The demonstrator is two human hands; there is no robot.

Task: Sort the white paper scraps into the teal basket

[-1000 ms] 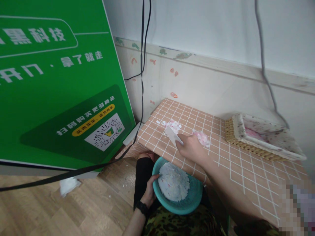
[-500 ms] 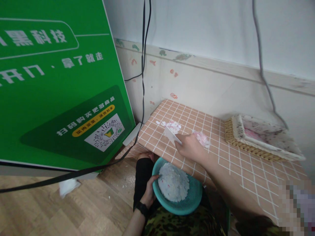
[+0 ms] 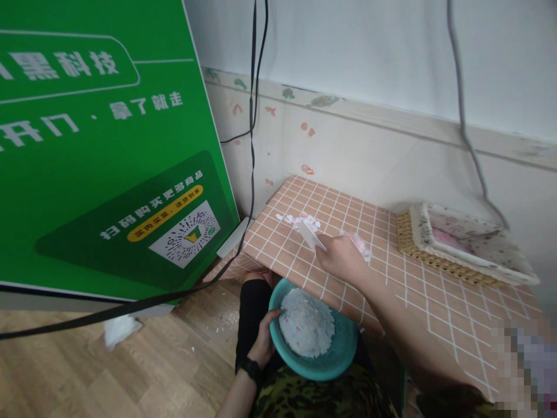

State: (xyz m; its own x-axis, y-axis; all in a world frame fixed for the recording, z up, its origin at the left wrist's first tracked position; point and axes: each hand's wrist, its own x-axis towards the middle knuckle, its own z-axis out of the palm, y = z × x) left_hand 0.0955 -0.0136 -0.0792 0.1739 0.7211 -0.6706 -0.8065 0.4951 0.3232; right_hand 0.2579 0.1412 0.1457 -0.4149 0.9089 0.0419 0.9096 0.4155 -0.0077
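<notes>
My left hand [image 3: 264, 338] is closed on the left rim of a teal plastic basket [image 3: 304, 371], held just under the table's front edge. A heap of greyish-white flakes [image 3: 307, 322], like torn paper bits, fills much of the basket. Above the tabletop my right hand [image 3: 342, 255] grips a flat white card [image 3: 310, 235], its far end beside a small pile of white and pink scraps [image 3: 304, 220]. Partly hidden behind that hand lies a second pinkish-white clump [image 3: 360, 245].
A checked brown cloth covers the table [image 3: 339, 200] against the wall. A cloth-lined wicker basket [image 3: 461, 244] stands to the right. A green printed cabinet [image 3: 108, 145] rises at left, with a black cable [image 3: 253, 151] hanging before it. A white bag [image 3: 122, 330] lies on the floor.
My right hand has shifted slightly to the right with the card, which now appears narrower and more steeply angled. The left hand and teal basket stay in place.
</notes>
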